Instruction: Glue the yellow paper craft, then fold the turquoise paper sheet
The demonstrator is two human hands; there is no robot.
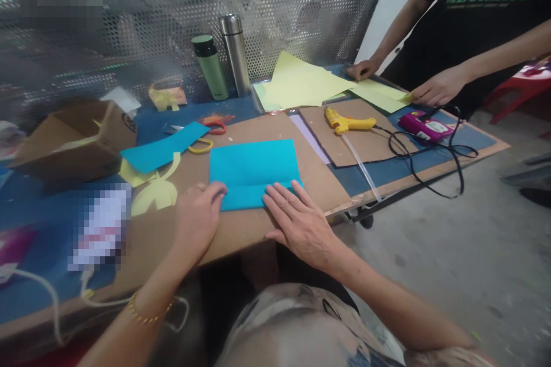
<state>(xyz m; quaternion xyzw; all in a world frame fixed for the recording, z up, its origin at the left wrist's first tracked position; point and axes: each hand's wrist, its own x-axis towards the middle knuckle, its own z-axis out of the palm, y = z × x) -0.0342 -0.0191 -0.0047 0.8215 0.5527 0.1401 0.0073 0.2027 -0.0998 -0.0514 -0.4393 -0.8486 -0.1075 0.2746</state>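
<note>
A sheet of blue paper [253,163] lies on brown cardboard [241,236] in front of me, with a folded strip along its near edge. My left hand [200,206] has its fingers curled at the paper's near left corner, gripping the edge. Stretched fingers of my right hand [299,221] lie flat on the fold at the right. Left of the sheet is a blue paper strip [166,148], partly covering scissors [201,145] with orange and yellow handles. Yellow paper cutouts [157,192] lie below that strip.
Behind stand a green tumbler [210,69] and a steel flask [236,57]. A cardboard box [77,137] sits left. Rightward are a yellow glue gun [348,123], its black cord and a purple box [424,126]. Another person's hands [441,87] touch yellow paper [381,94].
</note>
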